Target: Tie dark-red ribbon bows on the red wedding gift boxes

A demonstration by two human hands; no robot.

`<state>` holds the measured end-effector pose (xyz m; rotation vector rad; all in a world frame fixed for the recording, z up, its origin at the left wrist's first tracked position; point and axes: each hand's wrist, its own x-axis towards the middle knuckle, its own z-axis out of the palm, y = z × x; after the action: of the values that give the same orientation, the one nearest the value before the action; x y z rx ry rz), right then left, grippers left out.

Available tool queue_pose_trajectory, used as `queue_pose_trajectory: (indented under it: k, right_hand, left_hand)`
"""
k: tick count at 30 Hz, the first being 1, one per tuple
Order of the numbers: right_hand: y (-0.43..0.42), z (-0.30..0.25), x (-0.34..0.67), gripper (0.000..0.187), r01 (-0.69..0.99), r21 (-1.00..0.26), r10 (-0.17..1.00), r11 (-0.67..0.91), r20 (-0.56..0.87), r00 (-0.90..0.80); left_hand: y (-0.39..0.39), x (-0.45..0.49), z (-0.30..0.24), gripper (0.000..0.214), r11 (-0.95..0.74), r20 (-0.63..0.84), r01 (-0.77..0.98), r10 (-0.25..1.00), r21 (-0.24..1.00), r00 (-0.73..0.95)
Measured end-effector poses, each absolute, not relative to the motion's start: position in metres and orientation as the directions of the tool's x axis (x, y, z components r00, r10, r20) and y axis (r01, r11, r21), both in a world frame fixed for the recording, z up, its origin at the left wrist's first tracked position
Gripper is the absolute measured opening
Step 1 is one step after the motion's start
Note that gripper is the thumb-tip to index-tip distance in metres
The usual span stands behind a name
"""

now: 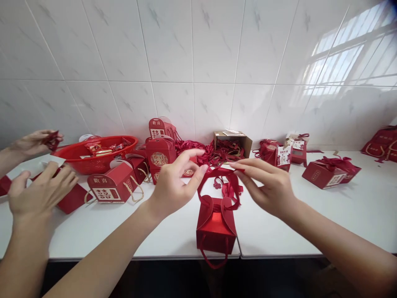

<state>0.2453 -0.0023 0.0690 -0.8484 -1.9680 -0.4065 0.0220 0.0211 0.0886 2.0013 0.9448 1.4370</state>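
A small red gift box [214, 229] stands at the table's front edge, its cord handle hanging over the front. From its top rises a red ribbon [237, 192], forming a loop above the box. My left hand [176, 182] pinches the ribbon between thumb and finger on the left side of the loop. On the other side my right hand [268, 182] pinches the ribbon with its fingertips. Loose red ribbon pieces [228, 188] lie on the table just behind the box.
At left, a co-worker's hands [43, 186] handle a red box near a red plastic basket [124, 145] of packets. Red boxes [159, 151] stand left of centre. A cardboard carton [246, 145] holds ribbons by the wall. More boxes, one with a bow [330, 171], sit right.
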Motion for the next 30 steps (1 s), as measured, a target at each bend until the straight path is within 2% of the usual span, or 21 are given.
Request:
queue_pose_trajectory:
  k: [2, 3, 4, 6, 8, 9, 11, 14, 15, 17, 19, 22, 24, 26, 28, 30]
  right_hand:
    - [-0.011, 0.065, 0.268, 0.021, 0.867, -0.08, 0.556, 0.492, 0.795, -0.243]
    - [-0.016, 0.061, 0.284, 0.022, 0.934, -0.06, 0.652, 0.353, 0.732, -0.2]
    - [-0.021, 0.055, 0.301, 0.023, 0.976, -0.029, 0.745, 0.214, 0.651, -0.144]
    - [-0.029, 0.041, 0.335, 0.025, 0.998, 0.015, 0.888, 0.056, 0.457, -0.057]
    - [-0.033, 0.024, 0.36, 0.03, 0.997, -0.03, 0.964, 0.067, 0.258, -0.057]
    - [-0.033, 0.017, 0.368, 0.03, 0.994, -0.074, 0.977, 0.085, 0.2, -0.068]
    - [-0.03, 0.007, 0.369, 0.027, 0.975, -0.178, 0.972, 0.13, 0.216, -0.09]
    - [-0.022, 0.005, 0.342, 0.039, 0.907, -0.353, 0.939, 0.231, 0.326, -0.112]
    - [-0.02, 0.005, 0.328, 0.041, 0.867, -0.421, 0.94, 0.266, 0.312, -0.137]
    - [-0.016, 0.005, 0.299, 0.042, 0.77, -0.558, 0.948, 0.311, 0.241, -0.208]
    - [-0.014, -0.001, 0.274, 0.046, 0.66, -0.675, 0.941, 0.33, 0.178, -0.288]
    - [-0.011, -0.013, 0.251, 0.053, 0.5, -0.837, 0.96, 0.224, 0.101, -0.261]
    - [-0.01, -0.017, 0.248, 0.05, 0.384, -0.919, 0.981, 0.088, 0.013, -0.194]
    - [-0.009, -0.013, 0.254, 0.04, 0.299, -0.953, 0.986, 0.041, -0.009, -0.164]
    - [-0.009, -0.003, 0.263, 0.028, 0.305, -0.944, 0.981, 0.124, 0.07, -0.184]
    - [-0.012, 0.007, 0.272, 0.027, 0.407, -0.868, 0.946, 0.285, 0.185, -0.266]
  left_hand:
    - [0.023, -0.002, 0.074, 0.005, -0.688, 0.788, 0.562, 0.608, 0.458, 0.102]
    - [0.024, -0.018, 0.064, 0.006, -0.634, 0.825, 0.676, 0.56, 0.374, 0.069]
    - [0.026, -0.036, 0.052, 0.005, -0.555, 0.821, 0.763, 0.568, 0.332, 0.056]
    - [0.03, -0.071, 0.023, 0.005, -0.445, 0.72, 0.837, 0.688, 0.318, 0.092]
    - [0.033, -0.096, -0.006, 0.005, -0.43, 0.542, 0.821, 0.82, 0.376, 0.182]
    - [0.034, -0.102, -0.018, 0.006, -0.443, 0.476, 0.802, 0.849, 0.401, 0.231]
    - [0.034, -0.097, -0.031, 0.007, -0.482, 0.473, 0.767, 0.84, 0.423, 0.267]
    - [0.029, -0.06, -0.029, 0.007, -0.477, 0.533, 0.661, 0.835, 0.579, 0.136]
    - [0.026, -0.043, -0.025, 0.009, -0.465, 0.5, 0.589, 0.858, 0.66, 0.117]
    - [0.022, -0.011, -0.017, 0.015, -0.428, 0.366, 0.446, 0.904, 0.786, 0.222]
    - [0.018, 0.012, -0.014, 0.021, -0.358, 0.225, 0.406, 0.913, 0.841, 0.341]
    - [0.016, 0.026, -0.015, 0.029, -0.271, 0.091, 0.453, 0.92, 0.849, 0.381]
    - [0.019, 0.022, -0.014, 0.031, -0.267, 0.083, 0.477, 0.924, 0.837, 0.372]
    - [0.025, 0.011, -0.01, 0.031, -0.278, 0.094, 0.523, 0.932, 0.806, 0.35]
    - [0.033, -0.001, -0.001, 0.03, -0.246, 0.026, 0.605, 0.937, 0.758, 0.349]
    - [0.042, -0.011, 0.009, 0.026, -0.219, -0.133, 0.694, 0.9, 0.686, 0.415]
